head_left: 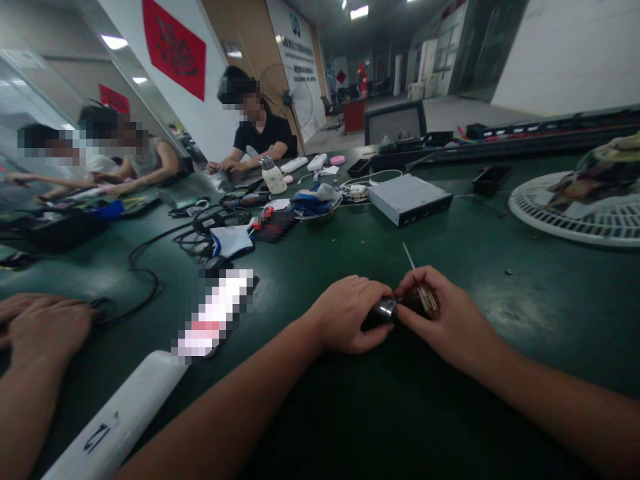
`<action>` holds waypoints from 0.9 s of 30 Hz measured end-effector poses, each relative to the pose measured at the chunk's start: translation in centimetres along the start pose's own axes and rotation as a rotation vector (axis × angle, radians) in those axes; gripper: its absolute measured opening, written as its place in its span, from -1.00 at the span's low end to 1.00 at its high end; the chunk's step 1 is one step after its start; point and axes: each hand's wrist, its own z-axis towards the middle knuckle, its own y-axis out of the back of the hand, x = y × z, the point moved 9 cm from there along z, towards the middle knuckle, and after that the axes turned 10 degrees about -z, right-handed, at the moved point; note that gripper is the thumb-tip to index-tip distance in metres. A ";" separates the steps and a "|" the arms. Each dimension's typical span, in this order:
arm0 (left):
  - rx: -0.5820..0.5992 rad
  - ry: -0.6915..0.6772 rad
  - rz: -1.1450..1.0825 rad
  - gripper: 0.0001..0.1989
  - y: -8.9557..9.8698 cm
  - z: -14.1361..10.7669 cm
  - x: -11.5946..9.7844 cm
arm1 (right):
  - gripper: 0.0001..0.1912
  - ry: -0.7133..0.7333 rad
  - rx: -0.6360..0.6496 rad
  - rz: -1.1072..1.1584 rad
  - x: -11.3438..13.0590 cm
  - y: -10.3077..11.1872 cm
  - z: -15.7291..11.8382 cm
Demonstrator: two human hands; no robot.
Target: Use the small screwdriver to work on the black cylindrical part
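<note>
broadly, a dark green counter [320,263] fills the view, dull in places and glossy where light falls on it. toward its right side lies a white slatted ring [530,208] with tangled stuff heaped in it. at the near left, a long white piece [125,393] with a hand-drawn black mark runs out of view. farther back, a flat box [407,193] has a pale grey top and a black front edge.

nearer, the left hand [353,313] is closed round a dark part, and the right hand [445,317] is curled about a screwdriver [427,300], its fingertips right at the part's end. the screwdriver has a see-through amber-brown handle, ridged lengthwise, and a thin, pale shaft that points up and away from the person.

smallest is the dark part [386,308] itself, held between the two hands just above the near counter: short and rounded, blackish, with a shiny silver band toward its right end. fingers cover much of it, so its full shape is hidden.
</note>
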 end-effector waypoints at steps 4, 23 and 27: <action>-0.146 0.127 0.006 -0.69 0.9 -0.3 1.2 | -0.87 -0.031 -0.074 0.124 -0.7 0.5 -0.2; -0.383 0.326 0.214 -0.73 3.5 -2.0 3.1 | -0.51 0.166 -0.080 0.439 1.9 1.7 -1.2; -0.359 0.303 0.211 -0.76 3.2 -1.8 2.9 | -0.55 0.138 -0.049 0.399 1.7 1.3 -1.0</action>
